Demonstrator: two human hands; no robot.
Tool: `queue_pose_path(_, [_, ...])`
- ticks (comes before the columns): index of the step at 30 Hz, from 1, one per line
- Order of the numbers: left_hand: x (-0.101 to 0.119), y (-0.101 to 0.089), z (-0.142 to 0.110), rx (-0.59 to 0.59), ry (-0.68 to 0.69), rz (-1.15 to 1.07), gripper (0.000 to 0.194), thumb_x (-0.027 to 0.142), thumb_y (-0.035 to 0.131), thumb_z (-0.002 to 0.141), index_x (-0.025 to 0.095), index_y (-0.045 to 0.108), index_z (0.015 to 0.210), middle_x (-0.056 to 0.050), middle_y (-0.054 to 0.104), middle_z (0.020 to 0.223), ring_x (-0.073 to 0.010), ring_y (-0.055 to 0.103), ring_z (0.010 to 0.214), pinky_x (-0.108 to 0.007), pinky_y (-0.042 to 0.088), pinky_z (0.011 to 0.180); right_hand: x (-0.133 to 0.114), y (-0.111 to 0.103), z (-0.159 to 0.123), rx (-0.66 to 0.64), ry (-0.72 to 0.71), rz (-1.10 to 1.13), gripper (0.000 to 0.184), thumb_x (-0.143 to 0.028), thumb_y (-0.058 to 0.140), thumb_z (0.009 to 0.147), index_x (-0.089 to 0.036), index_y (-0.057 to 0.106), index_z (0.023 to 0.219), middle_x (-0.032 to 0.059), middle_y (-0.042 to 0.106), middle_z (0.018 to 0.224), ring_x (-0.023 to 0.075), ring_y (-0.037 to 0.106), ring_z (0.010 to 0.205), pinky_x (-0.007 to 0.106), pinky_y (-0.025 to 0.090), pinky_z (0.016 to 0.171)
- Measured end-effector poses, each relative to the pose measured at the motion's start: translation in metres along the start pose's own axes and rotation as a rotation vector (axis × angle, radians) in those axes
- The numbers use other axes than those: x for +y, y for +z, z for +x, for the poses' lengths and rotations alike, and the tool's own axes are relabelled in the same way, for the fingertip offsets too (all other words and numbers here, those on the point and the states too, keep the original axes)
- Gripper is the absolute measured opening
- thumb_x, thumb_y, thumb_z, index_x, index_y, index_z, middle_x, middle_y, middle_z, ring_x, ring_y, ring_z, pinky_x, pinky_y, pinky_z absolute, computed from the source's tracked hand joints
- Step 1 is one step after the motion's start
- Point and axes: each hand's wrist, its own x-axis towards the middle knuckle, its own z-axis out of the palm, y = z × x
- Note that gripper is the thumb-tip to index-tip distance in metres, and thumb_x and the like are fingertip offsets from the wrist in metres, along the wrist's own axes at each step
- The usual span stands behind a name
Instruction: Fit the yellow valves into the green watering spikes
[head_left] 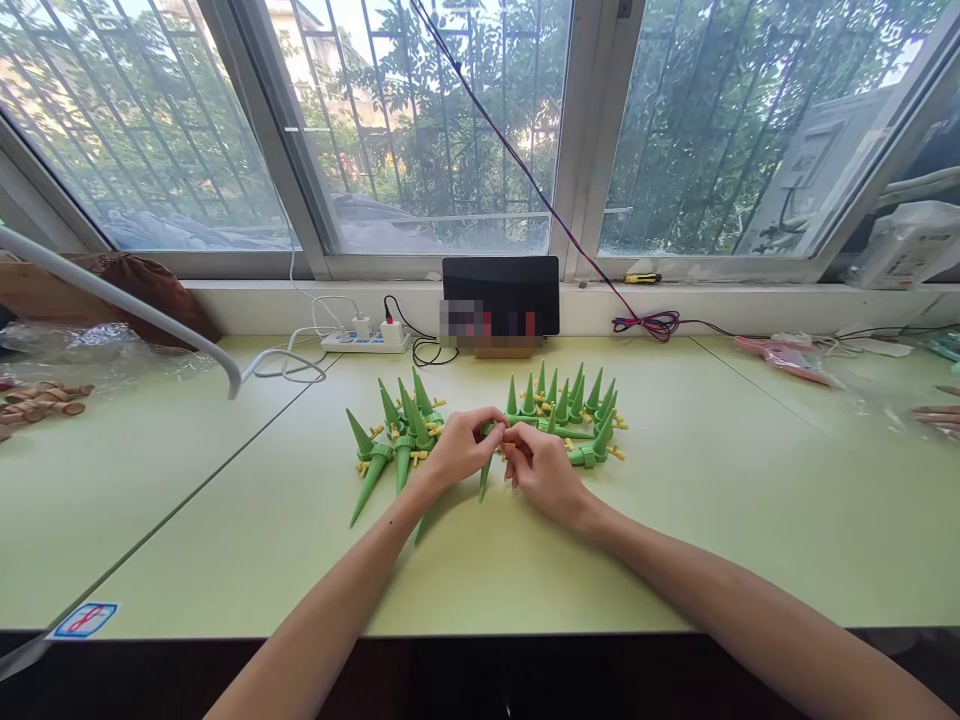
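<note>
My left hand (459, 448) is closed around a green plant watering spike (484, 484), whose pointed end hangs down below the fingers. Close against it, my right hand (547, 472) is pinched shut, fingertips meeting those of the left. What the right fingertips grip is too small and hidden to make out. Left of my hands lies a group of green watering spikes (370, 486) with small yellow valves. Several more green spikes (576, 396) with yellow valves stand point-up or lie behind and right of my right hand.
A dark tablet (501, 290) leans at the back by the window. Nearby are a white power strip (366, 342) and a coiled cable (646, 324). A grey curved tube (135, 292) crosses the left side. Brown wooden-looking pieces (45, 404) lie far left; a co-worker's fingers (937, 412) show far right.
</note>
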Motion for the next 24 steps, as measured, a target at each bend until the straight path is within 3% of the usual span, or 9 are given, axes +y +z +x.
queue_pose_path(6, [0.0007,-0.0004,-0.0004,0.018,0.001,0.005,0.021,0.026,0.049,0.087,0.015,0.067,0.082,0.003,0.058,0.064,-0.0082,0.042,0.056,-0.020,0.034,0.054,-0.0014,-0.0015,0.0002,0.021,-0.071,-0.094,0.016,-0.016,0.044,0.093,-0.019,0.059,0.087,-0.0016,0.058,0.063,0.0123,0.054,0.055,0.024,0.043,0.059])
queue_pose_path(18, [-0.0005,-0.0008,-0.0001,0.039,0.036,0.015,0.017,0.020,0.052,0.084,0.015,0.068,0.082,-0.001,0.067,0.077,-0.0103,0.052,0.065,-0.021,0.039,0.059,-0.0010,-0.0002,0.0003,0.001,0.021,0.025,0.011,-0.022,0.047,0.093,-0.020,0.057,0.089,-0.0021,0.059,0.062,0.0133,0.056,0.053,0.024,0.044,0.055])
queue_pose_path(24, [-0.0011,-0.0003,-0.0005,0.034,0.026,0.033,0.018,0.022,0.053,0.085,0.016,0.070,0.086,-0.001,0.069,0.076,-0.0097,0.050,0.061,-0.021,0.039,0.058,0.0022,0.0005,0.0001,0.018,0.025,0.051,0.010,-0.022,0.048,0.092,-0.020,0.057,0.088,-0.0023,0.059,0.061,0.0132,0.057,0.052,0.025,0.046,0.055])
